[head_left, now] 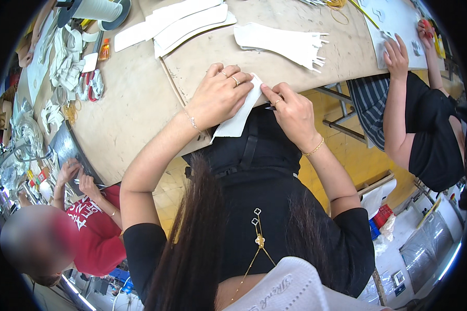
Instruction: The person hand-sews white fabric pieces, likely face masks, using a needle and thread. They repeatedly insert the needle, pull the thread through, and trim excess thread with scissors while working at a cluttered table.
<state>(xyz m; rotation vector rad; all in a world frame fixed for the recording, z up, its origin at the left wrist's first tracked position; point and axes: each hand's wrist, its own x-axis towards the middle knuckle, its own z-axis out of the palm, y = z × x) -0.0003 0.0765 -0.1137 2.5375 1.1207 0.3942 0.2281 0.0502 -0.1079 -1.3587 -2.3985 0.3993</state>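
Note:
A white, flat, curved piece of sheet material (241,118) hangs over the near edge of the table in front of my body. My left hand (218,94) grips its upper part, fingers bent over it and closed. On the other side, my right hand (294,113) has its fingers curled, with a fingertip at the piece's upper right edge. A small dark pointed tool (270,108) sticks out from under these fingers; the rest of it is hidden in the hand. Beyond my hands lies a stack of white pieces (275,44) with thin strips at one end.
More white curved pieces (189,26) lie at the far left of the tan tabletop (135,98). A spool (96,10), red-handled scissors (95,85) and bundled white strips (66,62) are further left. Co-workers sit at left, in a red shirt (96,233), and at right, in black (430,124).

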